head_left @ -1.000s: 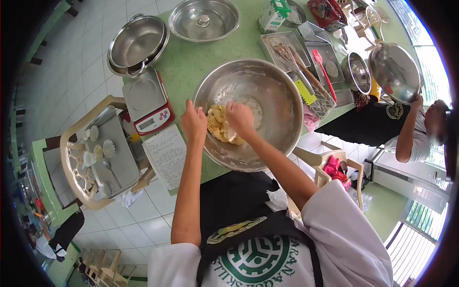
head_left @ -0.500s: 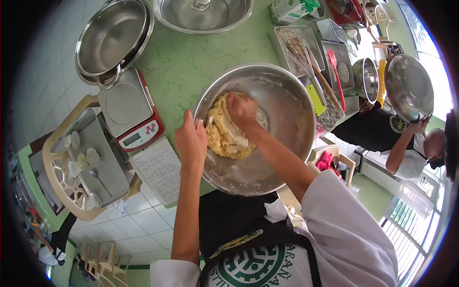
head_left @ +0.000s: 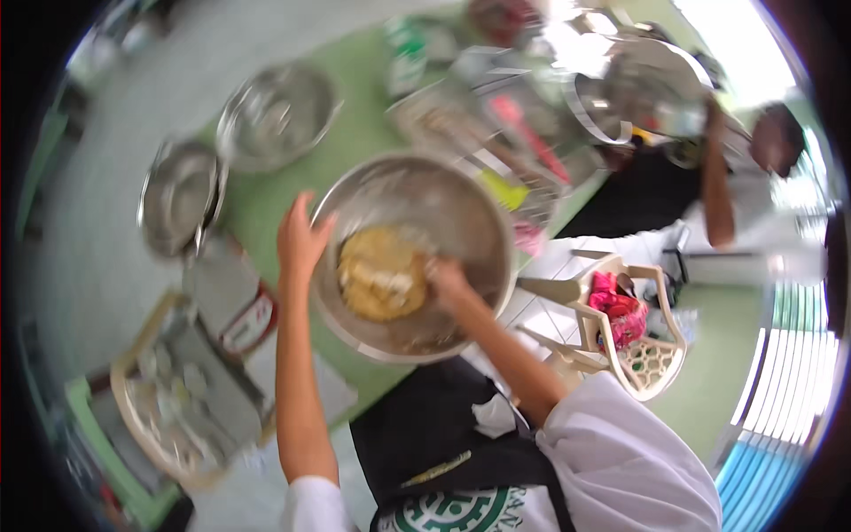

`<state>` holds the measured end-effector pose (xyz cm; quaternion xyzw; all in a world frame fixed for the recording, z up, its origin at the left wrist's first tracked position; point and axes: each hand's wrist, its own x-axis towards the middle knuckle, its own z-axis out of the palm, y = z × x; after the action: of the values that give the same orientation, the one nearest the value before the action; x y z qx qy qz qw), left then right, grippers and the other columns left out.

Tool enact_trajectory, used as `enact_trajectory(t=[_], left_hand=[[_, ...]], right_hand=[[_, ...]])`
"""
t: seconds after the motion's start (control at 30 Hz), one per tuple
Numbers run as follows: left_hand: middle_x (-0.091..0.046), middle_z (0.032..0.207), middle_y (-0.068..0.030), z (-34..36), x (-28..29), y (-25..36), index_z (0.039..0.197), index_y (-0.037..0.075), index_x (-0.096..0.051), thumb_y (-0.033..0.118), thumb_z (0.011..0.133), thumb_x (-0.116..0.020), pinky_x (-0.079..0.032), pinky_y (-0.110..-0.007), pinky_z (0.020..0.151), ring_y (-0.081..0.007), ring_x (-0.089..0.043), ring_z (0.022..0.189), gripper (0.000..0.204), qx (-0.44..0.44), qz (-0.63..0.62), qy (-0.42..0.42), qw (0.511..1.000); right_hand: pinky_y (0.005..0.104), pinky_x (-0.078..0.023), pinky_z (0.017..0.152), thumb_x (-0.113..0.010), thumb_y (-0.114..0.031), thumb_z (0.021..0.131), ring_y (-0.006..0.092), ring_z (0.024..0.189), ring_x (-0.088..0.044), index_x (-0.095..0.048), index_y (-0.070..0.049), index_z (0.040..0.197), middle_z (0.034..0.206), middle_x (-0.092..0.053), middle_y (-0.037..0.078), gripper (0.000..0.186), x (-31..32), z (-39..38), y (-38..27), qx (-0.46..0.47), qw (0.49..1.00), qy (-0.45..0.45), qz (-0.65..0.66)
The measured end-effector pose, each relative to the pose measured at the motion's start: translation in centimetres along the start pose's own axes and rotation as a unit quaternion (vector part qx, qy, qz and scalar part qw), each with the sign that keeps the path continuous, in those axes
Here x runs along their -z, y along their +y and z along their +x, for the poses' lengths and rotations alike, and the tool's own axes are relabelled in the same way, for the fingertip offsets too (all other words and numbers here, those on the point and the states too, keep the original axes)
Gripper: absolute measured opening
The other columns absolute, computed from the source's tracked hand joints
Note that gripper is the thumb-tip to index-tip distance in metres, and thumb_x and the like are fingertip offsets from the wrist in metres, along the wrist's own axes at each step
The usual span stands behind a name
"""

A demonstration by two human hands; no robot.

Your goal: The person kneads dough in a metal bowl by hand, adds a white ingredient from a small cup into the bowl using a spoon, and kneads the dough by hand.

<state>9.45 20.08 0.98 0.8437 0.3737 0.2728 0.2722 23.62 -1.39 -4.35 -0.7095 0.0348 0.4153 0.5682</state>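
Low in a large steel mixing bowl (head_left: pixel 470 213) lies a lump of yellow dough (head_left: pixel 377 270) with pale streaks on it. My left hand (head_left: pixel 303 238) holds the bowl's left rim, its thumb toward the inside. Inside the bowl, my right hand (head_left: pixel 449 279) is curled against the right edge of the dough; motion blurs its fingers. Smears of pale dough cling to the bowl's wall.
Left of the bowl are a steel pan (head_left: pixel 177 199), a lidded steel basin (head_left: pixel 277 115) and a red-and-white kitchen scale (head_left: pixel 248 324). Beyond the bowl, metal trays hold a red utensil (head_left: pixel 529 133) and a yellow-green scraper (head_left: pixel 503 188). A person (head_left: pixel 718 177) holds a large steel bowl at right.
The view has turned and shifted, blurring the surroundings. My right hand has drawn back from the top of the dough to its right edge. The dough looks rounder.
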Motion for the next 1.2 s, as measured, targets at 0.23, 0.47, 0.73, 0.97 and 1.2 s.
enact_trajectory(t=[0.23,0.47,0.73,0.97,1.2], left_hand=[[-0.059,0.112,-0.0273,-4.6,-2.9,-7.6,0.122,-0.008,-0.050,0.010,0.081,-0.064,-0.044,-0.042,0.090,-0.0395,-0.058,0.104,0.047,0.060,0.072,-0.007,0.996],[-0.058,0.113,-0.0282,-5.3,-3.1,-9.2,0.128,-0.008,-0.044,0.013,0.084,-0.062,-0.048,-0.040,0.084,-0.0364,-0.061,0.100,0.052,0.021,0.133,0.018,0.991],[-0.065,0.087,-0.0258,-8.6,0.2,-3.3,0.117,-0.002,-0.054,0.023,0.081,-0.066,-0.050,-0.043,0.069,-0.0392,-0.064,0.080,0.045,0.138,0.122,-0.031,0.982],[-0.063,0.080,-0.0239,-7.9,0.9,1.2,0.107,0.003,-0.050,0.014,0.083,-0.060,-0.048,-0.049,0.067,-0.0411,-0.062,0.078,0.028,0.207,0.085,-0.017,0.974],[-0.063,0.072,-0.0211,-7.1,1.3,2.1,0.097,0.003,-0.048,0.013,0.083,-0.060,-0.047,-0.049,0.061,-0.0413,-0.061,0.072,0.021,0.266,0.089,-0.055,0.958]], right_hand=[[0.0394,-0.049,0.077,-0.070,-0.015,0.073,0.0320,0.087,-0.060,-0.057,0.000,0.109,0.096,-0.061,0.017,0.041,-3.5,-3.8,2.6,0.104,0.985,0.003,-0.141],[0.0434,-0.045,0.078,-0.066,-0.013,0.066,0.0361,0.089,-0.055,-0.055,-0.002,0.093,0.089,-0.057,0.017,0.031,-2.4,-6.6,0.1,0.247,0.960,0.025,-0.132],[0.0471,-0.050,0.071,-0.069,-0.052,0.070,0.0360,0.093,-0.059,-0.049,-0.007,0.107,0.106,-0.056,0.020,0.062,0.7,-10.3,-2.6,0.327,0.787,-0.050,-0.521],[0.0436,-0.048,0.049,-0.060,-0.025,0.083,0.0324,0.055,-0.060,-0.053,-0.008,0.068,0.065,-0.059,0.013,0.024,-3.1,-2.2,-0.4,0.503,0.686,-0.107,-0.515],[0.0396,-0.044,0.066,-0.061,-0.019,0.078,0.0284,0.075,-0.056,-0.051,-0.009,0.083,0.080,-0.053,0.010,0.015,-11.0,2.1,1.4,0.590,0.639,-0.192,-0.455]])
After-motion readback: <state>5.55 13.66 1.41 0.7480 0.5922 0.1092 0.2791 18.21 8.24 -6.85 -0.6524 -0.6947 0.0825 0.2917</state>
